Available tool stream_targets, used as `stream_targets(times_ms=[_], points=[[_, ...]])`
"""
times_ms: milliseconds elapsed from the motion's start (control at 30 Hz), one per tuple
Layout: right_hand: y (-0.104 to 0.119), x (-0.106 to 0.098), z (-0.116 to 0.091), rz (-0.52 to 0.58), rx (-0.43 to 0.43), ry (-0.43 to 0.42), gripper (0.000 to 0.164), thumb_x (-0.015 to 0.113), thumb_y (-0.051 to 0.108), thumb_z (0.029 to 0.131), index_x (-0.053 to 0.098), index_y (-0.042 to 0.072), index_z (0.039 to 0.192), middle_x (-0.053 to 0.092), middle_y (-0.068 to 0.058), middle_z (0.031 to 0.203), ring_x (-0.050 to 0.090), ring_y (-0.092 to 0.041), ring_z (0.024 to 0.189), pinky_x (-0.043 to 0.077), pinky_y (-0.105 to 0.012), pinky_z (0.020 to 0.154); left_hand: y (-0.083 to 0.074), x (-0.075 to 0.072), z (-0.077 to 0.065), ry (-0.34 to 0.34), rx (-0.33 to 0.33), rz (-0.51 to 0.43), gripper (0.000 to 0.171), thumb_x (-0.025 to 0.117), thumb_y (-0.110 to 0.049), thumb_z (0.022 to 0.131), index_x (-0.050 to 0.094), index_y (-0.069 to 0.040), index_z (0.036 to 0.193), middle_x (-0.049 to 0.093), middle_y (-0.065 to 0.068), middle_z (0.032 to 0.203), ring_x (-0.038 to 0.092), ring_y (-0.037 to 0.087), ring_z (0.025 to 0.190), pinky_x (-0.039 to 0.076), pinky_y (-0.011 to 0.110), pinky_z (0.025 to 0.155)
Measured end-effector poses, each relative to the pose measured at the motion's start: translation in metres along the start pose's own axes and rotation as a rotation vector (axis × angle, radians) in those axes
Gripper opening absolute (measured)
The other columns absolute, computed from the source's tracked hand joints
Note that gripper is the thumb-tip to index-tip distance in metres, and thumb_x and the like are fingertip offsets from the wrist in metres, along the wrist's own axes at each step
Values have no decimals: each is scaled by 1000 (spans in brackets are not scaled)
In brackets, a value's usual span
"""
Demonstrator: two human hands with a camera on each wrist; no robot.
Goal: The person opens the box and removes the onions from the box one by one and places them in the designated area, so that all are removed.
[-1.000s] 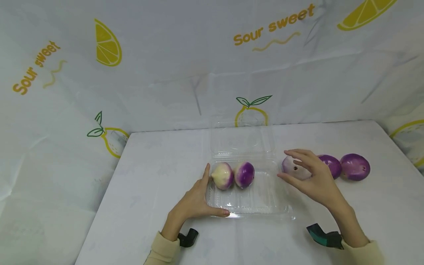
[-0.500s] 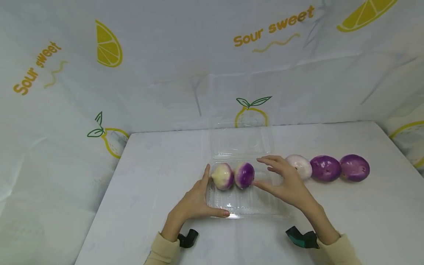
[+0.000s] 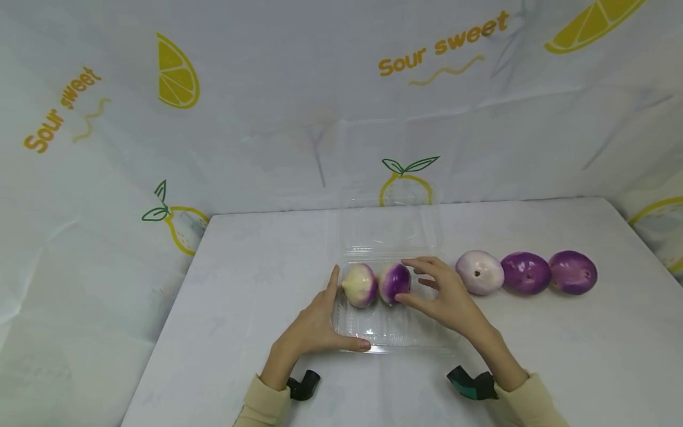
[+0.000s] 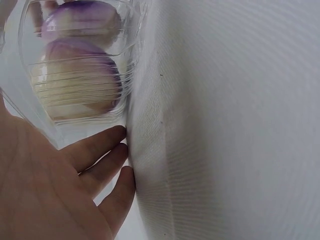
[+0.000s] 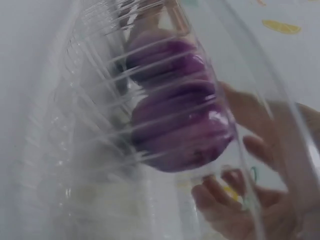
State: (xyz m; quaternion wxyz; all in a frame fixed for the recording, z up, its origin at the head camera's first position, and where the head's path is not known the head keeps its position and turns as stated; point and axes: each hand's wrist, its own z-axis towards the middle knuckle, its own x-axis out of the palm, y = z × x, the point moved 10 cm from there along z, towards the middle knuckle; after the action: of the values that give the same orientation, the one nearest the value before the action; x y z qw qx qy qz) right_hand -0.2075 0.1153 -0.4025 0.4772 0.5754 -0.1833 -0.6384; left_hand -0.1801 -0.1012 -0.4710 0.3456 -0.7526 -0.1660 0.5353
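Note:
A clear plastic clamshell box lies on the table with its lid folded back. Two purple-and-white turnips sit side by side in its left part: a paler one and a more purple one. My left hand rests against the box's left side, fingers straight and thumb along the front rim. Over the box, my right hand has its thumb and fingers spread around the right side of the purple turnip. In the right wrist view, a gap shows between the fingers and that turnip.
To the right of the box, a whitish turnip and two purple ones lie in a row on the white table. A lemon-printed cloth hangs behind.
My right hand has moved left from beside the whitish turnip to the purple turnip in the box. My left hand and the turnips have stayed in place.

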Motion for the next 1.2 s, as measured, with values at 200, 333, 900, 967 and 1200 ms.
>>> stream_targets(times_ms=[200, 333, 900, 967, 1200], points=[[-7, 6, 0, -25, 43, 12, 63, 89, 15, 79, 63, 0, 134, 65, -19, 124, 65, -39, 114, 60, -52, 90, -2, 0, 0, -1, 3, 5, 151, 87, -72, 59, -13, -29, 164, 38, 6, 165, 36, 32, 152, 41, 59, 116], [-7, 12, 1, -41, 35, 8, 64, 91, 14, 76, 64, -2, 132, 66, -18, 122, 65, -37, 113, 61, -48, 90, -2, 0, 0, -1, 0, 11, 151, 87, -73, 59, -12, -28, 165, 36, 9, 166, 36, 34, 152, 41, 60, 116], [-4, 16, 0, -66, 4, -62, 52, 94, 16, 73, 65, 7, 115, 62, -11, 115, 65, -27, 108, 63, -43, 85, -1, -1, 1, -4, -3, 19, 151, 87, -73, 59, -13, -30, 164, 32, 15, 167, 38, 37, 151, 43, 62, 113], [-2, 16, 0, -83, -14, -64, 49, 94, 16, 72, 68, 9, 113, 64, -10, 114, 65, -27, 108, 63, -43, 85, -1, -1, 1, -4, 0, 22, 151, 87, -73, 60, -13, -30, 164, 32, 15, 167, 38, 37, 150, 43, 62, 113], [0, 21, -2, -151, -36, -18, 69, 97, 17, 67, 68, 6, 128, 63, -16, 125, 67, -34, 112, 60, -49, 92, -2, -1, 1, -4, 6, 21, 151, 87, -73, 60, -13, -27, 165, 31, 13, 168, 36, 37, 152, 42, 61, 114]])
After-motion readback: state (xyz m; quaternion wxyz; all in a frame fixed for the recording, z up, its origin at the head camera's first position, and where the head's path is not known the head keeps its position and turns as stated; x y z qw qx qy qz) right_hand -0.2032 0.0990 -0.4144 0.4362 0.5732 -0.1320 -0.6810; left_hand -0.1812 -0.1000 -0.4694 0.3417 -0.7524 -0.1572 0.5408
